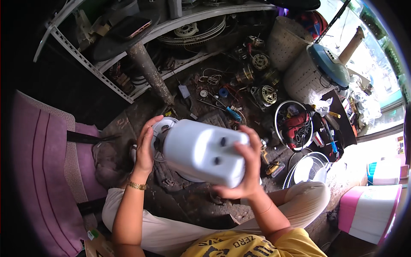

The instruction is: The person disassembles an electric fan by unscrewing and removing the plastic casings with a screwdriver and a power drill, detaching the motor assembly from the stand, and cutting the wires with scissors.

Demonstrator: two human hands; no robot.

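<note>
White plastic appliance housing (pixel 195 147), glossy and round-cornered, is held at the centre of the view above the crossed legs, tilted, with its far end dropping toward four o'clock. Left hand (pixel 146 147) braces the round end at nine o'clock, thumb out of sight; right hand (pixel 251 171) wraps the end at three o'clock, fingers spread across the top edge and underside. Both hands appear to share the weight.

Slipping looks the likeliest trouble: the shell is smooth, and if either hand eased, the housing could tip and drop. Clock directions run from the housing. A fall toward three or four o'clock might reach the wire fan guard (pixel 305 170), whose thin ribs could bend. The red power tool (pixel 296 127), between two and three o'clock, sits farther off, its cord a possible snag. Just past one o'clock, the blue-handled screwdriver (pixel 233 113) lies among loose parts, where a hard landing could crack the shell or scatter small pieces.

As for writing, dark block lettering crosses the yellow T-shirt (pixel 231 243) at half past five. Near eight o'clock, a small green-and-white sticker (pixel 92 234) is too small to read. Motion blur leaves no legible label on the housing.
</note>
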